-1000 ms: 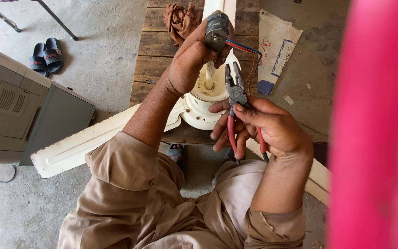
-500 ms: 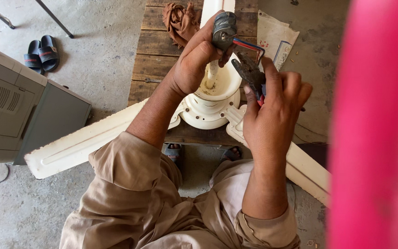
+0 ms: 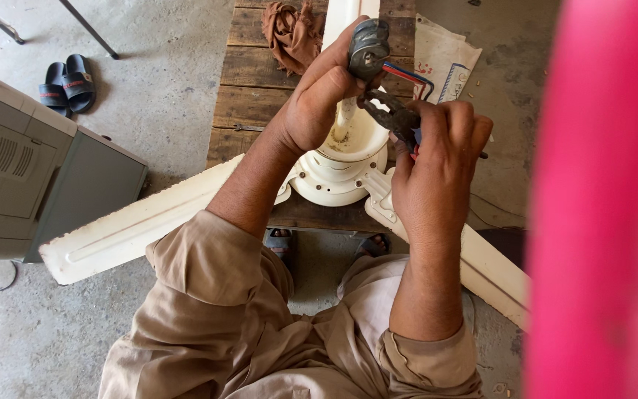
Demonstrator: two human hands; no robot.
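Observation:
A cream ceiling fan (image 3: 337,174) lies on a wooden table (image 3: 256,81), its blades reaching out to the left and lower right. My left hand (image 3: 315,100) grips the grey rounded top piece (image 3: 368,46) of the fan's rod, with red, blue and black wires (image 3: 411,77) coming out of it. My right hand (image 3: 441,166) holds dark pliers (image 3: 389,114), their jaws pointing up-left to just under that grey piece beside the wires. The pliers' handles are hidden inside my fist.
A brown rag (image 3: 291,33) lies at the table's far end and a paper packet (image 3: 444,63) to its right. A grey metal cabinet (image 3: 31,177) stands at the left, black sandals (image 3: 68,81) on the concrete floor. A pink blurred object (image 3: 603,199) fills the right edge.
My right hand has lifted the pliers from in front of the fan's hub up to the grey top piece and the wires. My left hand kept its grip.

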